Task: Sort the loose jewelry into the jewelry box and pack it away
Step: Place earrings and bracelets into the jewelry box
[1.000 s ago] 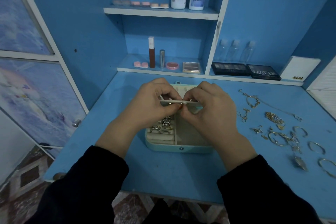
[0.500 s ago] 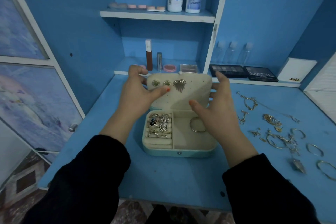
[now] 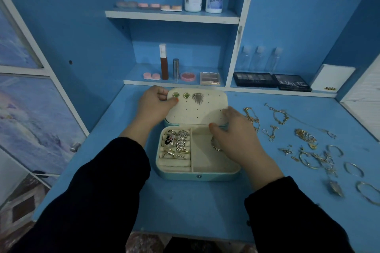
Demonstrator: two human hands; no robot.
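Head view is showing the jewelry box (image 3: 197, 176) sitting open near the middle of the blue surface (image 3: 185, 207), with its lid (image 3: 201, 109) lying back toward the shelves so that the padded, hole-dotted inner panel is facing up.

The left grip (image 3: 153, 104) is holding the lid at its far left corner. The thumb is pressing on the panel just beside the green studs (image 3: 181, 95) and the fingers are curling round the edge, probably to steady the lid flat. The right grip (image 3: 232, 135) is reaching across the right side of the box. Its thumb is resting at the hinge line and its fingers are wrapping over the lid's near right corner, so it seems to be pinching that corner rather than any jewel.

A feather earring (image 3: 197, 98) is sitting pinned next to the studs. Rings (image 3: 178, 144) are standing slotted in the rolls of the left compartment, and a bangle (image 3: 214, 147) is lying in the right compartment, half hidden under the right grip.

Most of the loose jewelry (image 3: 308, 150) is lying spread on the surface to the right of the box, well apart from it: chains, hoops and bangles. The sorting is looking only partly done, and the box is being kept open and braced because more pieces are waiting to go in.
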